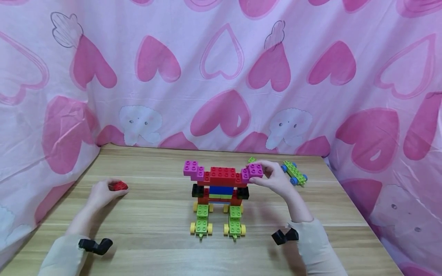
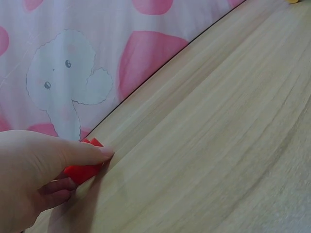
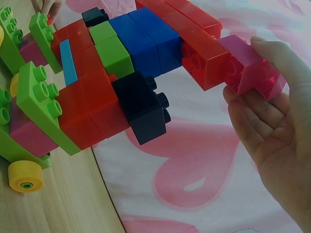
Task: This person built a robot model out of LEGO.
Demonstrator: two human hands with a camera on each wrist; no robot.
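A figure built of toy bricks point(image 1: 222, 175) stands mid-table on two green wheeled bases point(image 1: 202, 226) with yellow wheels. Its body stacks red, blue and green bricks, with a black brick point(image 3: 141, 104) jutting from each side. Magenta bricks step outward and up at both upper ends. My right hand point(image 1: 276, 178) pinches the outer magenta brick point(image 1: 256, 170) at the right end, thumb on one face and fingers beneath. Off to the left, my left hand point(image 1: 103, 193) grips a small red brick point(image 1: 120, 186) between thumb and fingers, low over the table, partly hiding it.
Behind the right hand lies a green wheeled base point(image 1: 294, 172) with blue wheels. Another green piece point(image 1: 252, 160) shows partly behind the figure. A pink heart-patterned curtain point(image 1: 221, 76) borders the wooden table point(image 1: 152, 230) at the back and sides.
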